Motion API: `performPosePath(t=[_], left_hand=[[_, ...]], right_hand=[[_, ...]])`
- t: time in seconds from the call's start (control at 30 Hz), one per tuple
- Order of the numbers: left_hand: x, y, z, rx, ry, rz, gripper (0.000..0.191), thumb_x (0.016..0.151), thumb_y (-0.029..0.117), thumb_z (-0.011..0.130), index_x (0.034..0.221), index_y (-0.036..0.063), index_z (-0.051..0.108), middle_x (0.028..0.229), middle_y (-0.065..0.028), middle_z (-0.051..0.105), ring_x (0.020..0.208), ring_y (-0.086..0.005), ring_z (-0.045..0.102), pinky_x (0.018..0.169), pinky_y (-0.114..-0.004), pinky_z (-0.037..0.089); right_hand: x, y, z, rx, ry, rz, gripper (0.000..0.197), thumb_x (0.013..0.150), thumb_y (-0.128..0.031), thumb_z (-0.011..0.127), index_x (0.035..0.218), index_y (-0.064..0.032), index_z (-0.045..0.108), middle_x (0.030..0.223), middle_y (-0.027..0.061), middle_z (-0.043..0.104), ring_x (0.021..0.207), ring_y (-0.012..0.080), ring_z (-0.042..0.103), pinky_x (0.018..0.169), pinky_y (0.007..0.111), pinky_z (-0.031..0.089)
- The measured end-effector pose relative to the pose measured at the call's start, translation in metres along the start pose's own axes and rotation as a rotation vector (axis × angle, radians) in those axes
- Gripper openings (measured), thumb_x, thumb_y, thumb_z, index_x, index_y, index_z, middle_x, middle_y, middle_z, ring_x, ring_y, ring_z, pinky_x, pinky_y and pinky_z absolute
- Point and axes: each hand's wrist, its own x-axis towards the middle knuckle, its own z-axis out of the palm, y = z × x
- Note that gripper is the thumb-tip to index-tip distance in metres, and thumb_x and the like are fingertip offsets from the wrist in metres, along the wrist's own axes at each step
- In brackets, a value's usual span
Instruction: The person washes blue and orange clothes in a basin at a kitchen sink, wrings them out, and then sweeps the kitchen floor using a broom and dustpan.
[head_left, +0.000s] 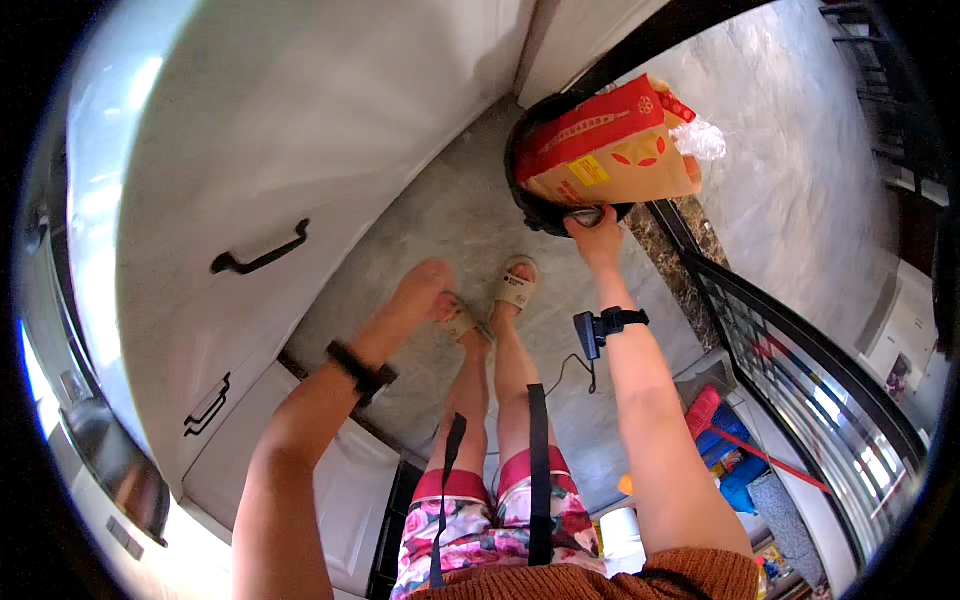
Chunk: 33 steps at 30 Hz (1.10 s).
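Note:
My right hand (598, 234) grips the rim of a black bin (551, 217) standing on the floor by the doorway. A red and tan paper bag (637, 169) sticks out of the bin, with crumpled clear plastic (699, 139) at its upper end. In front of my legs, my left hand (429, 287) is blurred, its fingers curled, above a slippered foot; whether it holds anything small is not clear. Each wrist wears a black band, and the right one carries a small device.
White cabinets with black handles (262, 251) line the left. A black-framed glass door (810, 390) stands at the right, beside a red-handled brush or broom (705, 411) and blue items. A white cylindrical thing (621, 532) is near my right hip. A thin cord lies near my feet.

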Motion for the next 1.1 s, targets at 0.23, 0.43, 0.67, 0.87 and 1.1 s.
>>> performPosePath(t=[0.23,0.43,0.67,0.87,1.1], left_hand=[[0.155,0.067,0.093,-0.403,0.079,-0.359,0.068,0.075,0.039,0.056,0.126,0.0045,0.026,0.127,-0.0173,0.034,0.109,-0.0290,0.041,0.082,-0.042,0.043],[0.203,0.058,0.106,-0.508,0.011,-0.371,0.040,0.086,0.024,0.043,0.112,-0.0061,0.036,0.096,-0.0183,0.056,0.088,-0.0258,0.056,0.070,-0.034,0.048],[0.207,0.043,0.105,-0.562,0.175,-0.296,0.038,0.087,0.025,0.042,0.099,-0.0112,0.043,0.083,-0.0219,0.060,0.067,-0.0248,0.062,0.055,-0.028,0.050],[0.223,0.035,0.114,-0.559,0.117,-0.243,0.035,0.086,0.024,0.046,0.106,-0.0038,0.038,0.086,-0.0232,0.055,0.071,-0.0332,0.058,0.061,-0.042,0.052],[0.232,0.029,0.121,-0.684,0.155,-0.318,0.042,0.087,0.030,0.044,0.106,-0.0069,0.043,0.081,-0.0233,0.060,0.066,-0.0260,0.062,0.054,-0.030,0.051]], right_hand=[[0.020,0.035,0.020,0.059,0.287,-0.181,0.080,0.055,-0.037,0.073,0.114,0.0021,0.036,0.099,0.0192,0.053,0.094,0.0336,0.050,0.079,0.039,0.038],[0.014,0.024,0.010,-0.059,0.423,-0.281,0.061,0.055,-0.027,0.075,0.102,0.0002,0.047,0.092,0.0187,0.055,0.088,0.0338,0.052,0.077,0.040,0.041],[0.014,0.030,0.020,-0.293,0.268,-0.267,0.064,0.056,-0.038,0.070,0.106,-0.0070,0.047,0.086,0.0135,0.056,0.084,0.0311,0.051,0.071,0.043,0.038],[0.013,0.048,0.012,-0.358,0.206,-0.216,0.069,0.059,-0.040,0.068,0.114,-0.0086,0.041,0.086,0.0156,0.055,0.084,0.0340,0.050,0.076,0.046,0.036],[0.003,0.035,-0.004,-0.184,0.333,-0.272,0.066,0.059,-0.030,0.071,0.113,-0.0060,0.041,0.091,0.0164,0.055,0.087,0.0356,0.048,0.077,0.043,0.036]])
